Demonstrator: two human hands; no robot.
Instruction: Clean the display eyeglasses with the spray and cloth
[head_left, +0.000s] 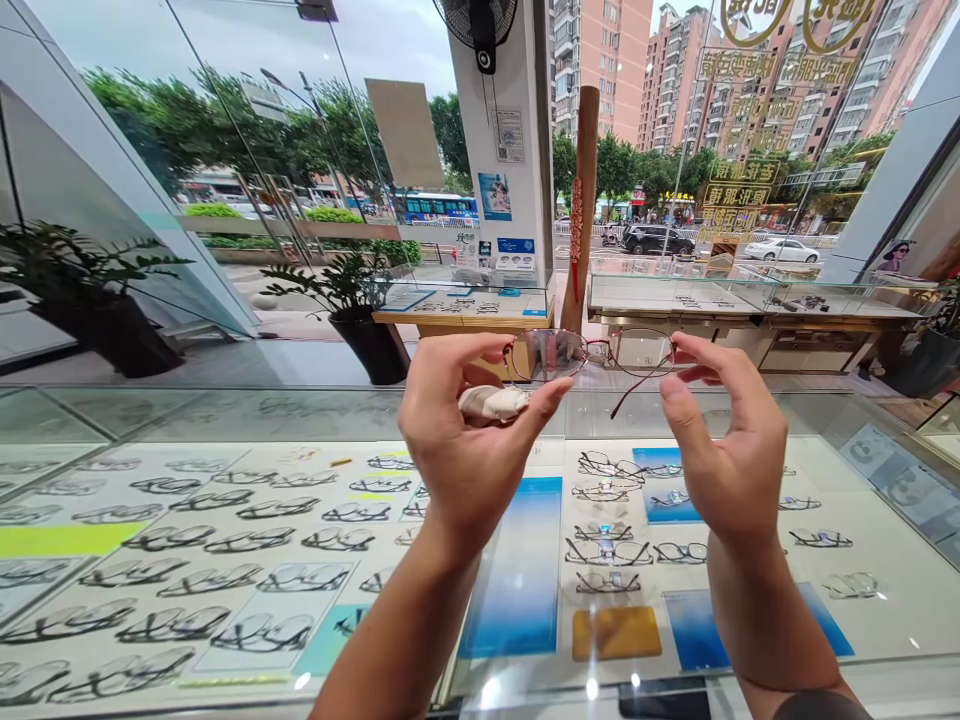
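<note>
A pair of thin-rimmed, reddish-brown eyeglasses (598,350) is held up level above the glass counter. My left hand (472,440) pinches its left end, with the thumb tip by the lower rim of the left lens. A crumpled cream-coloured cloth (493,404) is tucked between that thumb and the curled fingers. At the other end, my right hand (727,430) has its index fingertip against the right hinge and its thumb just below. One dark temple arm slants down behind the right lens. The left lens looks greyer than the right one.
Under the counter's glass top (517,690) lie rows of eyeglass frames (262,632), blue cards (517,570) and a brown-gold case (616,633). Beyond stand another display case (480,318), a potted plant (367,340) and a wooden post (581,200) before the shop windows.
</note>
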